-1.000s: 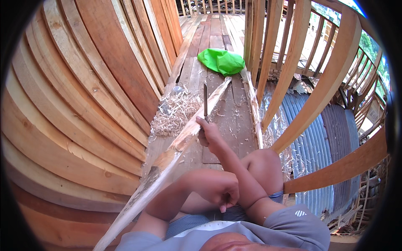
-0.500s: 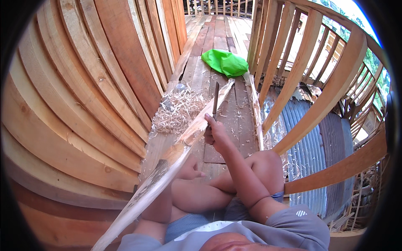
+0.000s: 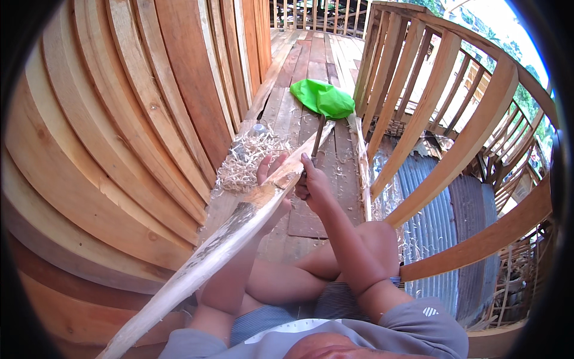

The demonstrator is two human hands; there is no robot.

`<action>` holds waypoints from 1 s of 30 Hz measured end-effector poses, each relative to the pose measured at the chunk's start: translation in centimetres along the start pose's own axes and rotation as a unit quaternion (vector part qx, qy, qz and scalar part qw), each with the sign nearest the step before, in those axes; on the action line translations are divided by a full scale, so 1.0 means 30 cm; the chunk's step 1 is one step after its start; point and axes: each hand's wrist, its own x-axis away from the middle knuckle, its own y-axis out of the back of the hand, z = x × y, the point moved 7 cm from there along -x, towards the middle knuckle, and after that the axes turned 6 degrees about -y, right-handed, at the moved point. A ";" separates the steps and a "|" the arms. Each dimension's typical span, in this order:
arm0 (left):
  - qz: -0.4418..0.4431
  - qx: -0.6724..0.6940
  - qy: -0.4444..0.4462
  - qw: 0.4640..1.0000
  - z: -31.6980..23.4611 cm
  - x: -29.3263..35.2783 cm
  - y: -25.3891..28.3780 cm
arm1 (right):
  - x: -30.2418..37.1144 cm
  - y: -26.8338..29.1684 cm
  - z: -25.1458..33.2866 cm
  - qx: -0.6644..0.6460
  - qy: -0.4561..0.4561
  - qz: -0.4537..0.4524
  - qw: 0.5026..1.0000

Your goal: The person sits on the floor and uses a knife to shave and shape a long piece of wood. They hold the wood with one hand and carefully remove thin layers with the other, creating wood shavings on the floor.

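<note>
A long, pale wooden pole (image 3: 215, 251) slants across the view from the lower left to the floor ahead. Bark-like dark patches and a freshly cut, uneven stretch mark its upper side. From underneath, my left hand (image 3: 267, 170) cradles the pole, its fingers showing along the left side and its palm mostly hidden. Just right of the pole, my right hand (image 3: 312, 184) is closed round the handle of a knife (image 3: 319, 139). The knife's narrow, dark blade points away from me, close beside the pole. My fingers cover most of its handle.
Curled wood shavings (image 3: 248, 164) lie heaped left of the pole, near a clear rounded object (image 3: 258, 129). A bright green cloth or bag (image 3: 323, 97) rests on the plank floor (image 3: 305, 222). A board wall (image 3: 113, 137) stands left; a slatted railing (image 3: 427, 87) runs right, above corrugated metal (image 3: 439, 197).
My left hand has come up from below and now shows at the pole's cut stretch. The pole's near end has shifted left. My right hand and the knife have moved slightly right.
</note>
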 end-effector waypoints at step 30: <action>-0.212 0.028 -0.192 0.958 0.127 -0.039 0.310 | -0.221 -0.075 0.022 0.640 0.195 -0.117 0.734</action>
